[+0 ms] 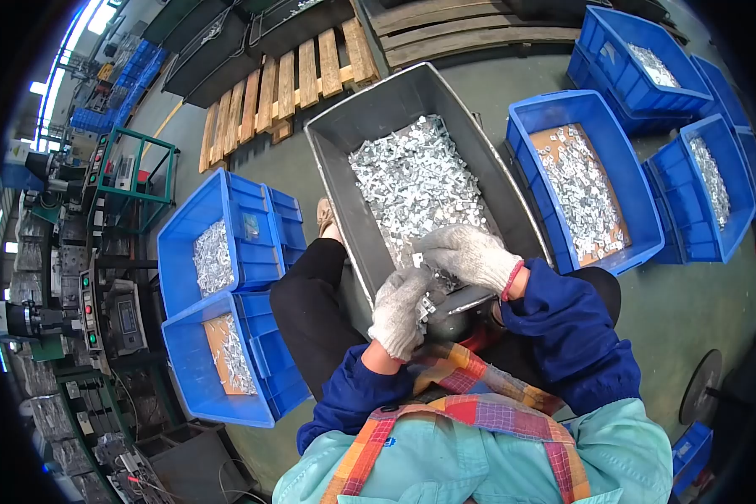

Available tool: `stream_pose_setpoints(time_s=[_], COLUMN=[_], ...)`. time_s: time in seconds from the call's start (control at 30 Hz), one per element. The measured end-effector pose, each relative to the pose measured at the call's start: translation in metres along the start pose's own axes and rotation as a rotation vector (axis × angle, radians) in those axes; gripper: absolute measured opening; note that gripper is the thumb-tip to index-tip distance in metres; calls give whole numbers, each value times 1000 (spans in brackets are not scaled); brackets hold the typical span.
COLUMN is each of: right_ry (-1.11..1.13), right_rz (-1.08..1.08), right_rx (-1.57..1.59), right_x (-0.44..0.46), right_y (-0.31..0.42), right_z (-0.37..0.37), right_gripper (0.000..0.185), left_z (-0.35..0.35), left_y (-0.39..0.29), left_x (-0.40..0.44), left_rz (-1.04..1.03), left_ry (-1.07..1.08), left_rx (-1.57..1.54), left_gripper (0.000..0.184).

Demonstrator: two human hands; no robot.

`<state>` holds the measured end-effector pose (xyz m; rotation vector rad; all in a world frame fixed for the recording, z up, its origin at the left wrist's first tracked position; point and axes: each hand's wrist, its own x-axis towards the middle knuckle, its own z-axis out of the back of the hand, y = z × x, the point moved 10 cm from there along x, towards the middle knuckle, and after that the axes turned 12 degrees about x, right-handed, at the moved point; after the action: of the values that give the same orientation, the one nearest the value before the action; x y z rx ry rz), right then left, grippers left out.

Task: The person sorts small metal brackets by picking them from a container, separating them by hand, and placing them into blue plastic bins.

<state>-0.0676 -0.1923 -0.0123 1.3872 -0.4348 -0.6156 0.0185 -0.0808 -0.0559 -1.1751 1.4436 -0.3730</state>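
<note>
Both my hands wear whitish knitted gloves and are close together over the near end of a large dark bin (329,160). A heap of small silvery metal parts (420,172) lies in this bin. My left hand (399,312) is closed, fingers curled, with several metal parts (427,307) at its inner side. My right hand (469,255) is bent over towards the left one, its fingers pressed together. A small metal piece (417,259) shows at its fingertips. The gloves hide part of what lies between the hands.
To the right, a blue crate (525,126) holds similar parts on cardboard; more blue crates (643,92) stand beyond. Stacked blue crates (256,336) are at the left. Wooden pallets (286,80) lie behind the bin. Machines (113,311) line the far left.
</note>
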Motion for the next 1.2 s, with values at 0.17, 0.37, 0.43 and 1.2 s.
stream_pose_setpoints(time_s=[0.17, 0.37, 0.43, 1.2], right_ry=[8, -23, -161, -269], right_rz=[53, -363, -325, -50], right_rx=[-12, 423, 774, 263], right_x=[2, -7, -5, -5], right_y=[8, 18, 20, 37], right_z=[-2, 7, 8, 39], right_gripper=[32, 31, 23, 31], left_z=[-4, 38, 81, -7], left_y=[-13, -62, -102, -54], left_x=[-15, -17, -25, 37], left_rz=[103, -54, -254, -5], left_ry=[-83, 79, 189, 198], left_rx=[-12, -507, -597, -825], left_gripper=[20, 18, 23, 32])
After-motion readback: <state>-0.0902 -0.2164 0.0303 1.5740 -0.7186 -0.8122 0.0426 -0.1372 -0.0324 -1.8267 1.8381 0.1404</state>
